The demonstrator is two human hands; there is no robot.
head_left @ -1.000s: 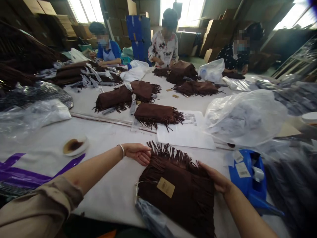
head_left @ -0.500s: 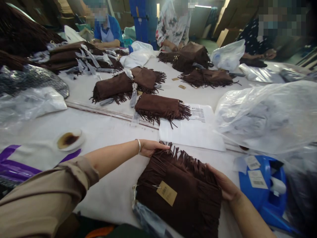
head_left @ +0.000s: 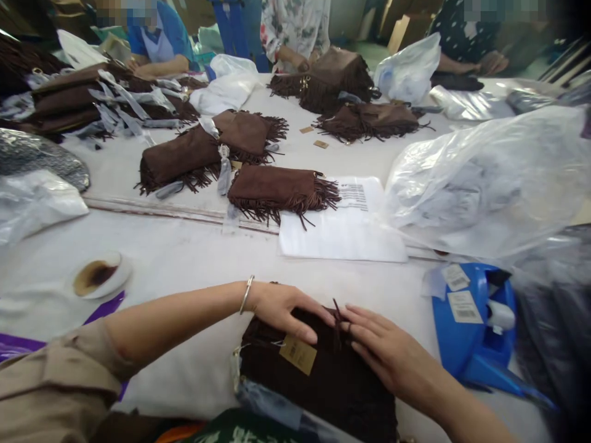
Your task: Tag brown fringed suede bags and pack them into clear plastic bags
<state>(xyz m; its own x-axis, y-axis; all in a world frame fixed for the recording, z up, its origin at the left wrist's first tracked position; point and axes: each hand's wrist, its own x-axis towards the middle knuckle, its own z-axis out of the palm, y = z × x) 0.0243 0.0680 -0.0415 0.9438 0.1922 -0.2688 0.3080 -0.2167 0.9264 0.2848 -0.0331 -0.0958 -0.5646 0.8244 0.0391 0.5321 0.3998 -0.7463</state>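
A dark brown fringed bag (head_left: 341, 387) lies flat on the table right in front of me. My left hand (head_left: 284, 311), with a bangle at the wrist, rests on its upper part with fingers stretched out. From the other side my right hand (head_left: 383, 347) lies on the bag, fingers extended and almost meeting the left fingertips. A few fringe strands (head_left: 338, 323) stick up between the two hands. Beneath my left thumb is a tan paper tag (head_left: 298, 355) tied on with white string. Clear plastic wrap (head_left: 272, 400) runs along the bag's lower left edge.
Beyond lies another fringed bag (head_left: 277, 187), partly over a white printed plastic bag (head_left: 344, 237). A blue tape dispenser (head_left: 466, 332) stands at right, below a big clear plastic bag (head_left: 484, 178). At left is a dish with brown liquid (head_left: 99, 274). Several people work across the table.
Both hands have come inward from the bag's upper edge and right side onto its top. The fringe there now lies folded down over the bag. The camera view has shifted slightly.
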